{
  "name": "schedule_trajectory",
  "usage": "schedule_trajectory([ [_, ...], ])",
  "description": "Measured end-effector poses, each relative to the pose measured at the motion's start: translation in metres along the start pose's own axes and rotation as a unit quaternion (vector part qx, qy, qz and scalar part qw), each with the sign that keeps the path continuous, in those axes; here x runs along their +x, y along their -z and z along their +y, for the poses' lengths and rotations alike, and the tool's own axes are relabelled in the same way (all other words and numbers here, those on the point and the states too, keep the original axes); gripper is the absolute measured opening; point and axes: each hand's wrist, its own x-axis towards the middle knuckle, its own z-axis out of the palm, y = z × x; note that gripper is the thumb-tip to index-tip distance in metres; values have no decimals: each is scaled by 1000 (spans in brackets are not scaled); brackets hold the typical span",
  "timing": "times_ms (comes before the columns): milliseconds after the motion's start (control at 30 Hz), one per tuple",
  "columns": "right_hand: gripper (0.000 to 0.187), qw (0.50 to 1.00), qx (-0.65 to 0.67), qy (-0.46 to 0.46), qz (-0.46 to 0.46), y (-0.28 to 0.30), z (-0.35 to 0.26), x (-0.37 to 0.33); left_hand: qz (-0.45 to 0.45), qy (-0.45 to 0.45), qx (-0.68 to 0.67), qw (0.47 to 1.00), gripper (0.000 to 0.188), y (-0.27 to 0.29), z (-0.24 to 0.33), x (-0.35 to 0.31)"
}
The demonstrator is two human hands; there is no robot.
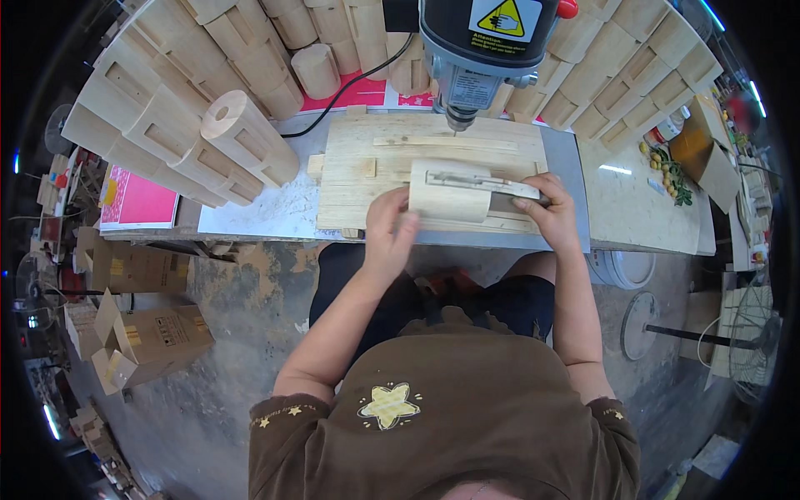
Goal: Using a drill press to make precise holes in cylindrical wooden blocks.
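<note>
A pale wooden cylinder [437,200] lies on its side over the plywood board [354,137], below the drill press [471,79]. My left hand [389,225] grips its left end, fingers behind it and thumb in front. A narrow grey-and-white flat bar [500,185] lies along the cylinder's upper side and sticks out past its right end. My right hand [550,208] pinches that bar's outer end between thumb and fingers. The bar's exact kind is unclear. The drill's tip stands just beyond the cylinder, apart from it.
Stacks of wooden cylinders with rectangular recesses [167,121] fill the table's back left, and more [617,75] stand at the right. One upright cylinder [250,137] is nearer. A black cable [350,83] crosses behind the board. Cardboard boxes [158,333] and a fan [750,333] stand on the floor.
</note>
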Motion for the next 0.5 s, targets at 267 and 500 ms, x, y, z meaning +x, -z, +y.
schedule_trajectory([
  [267, 27, 999, 29, -37, 16, 0, 16, 37, -168, -17, 251, 953, 71, 1, 4, 38],
  [500, 27, 1000, 1, -6, 5, -25, 20, 62, -127, -10, 302, 945, 54, 8, -20, 57],
])
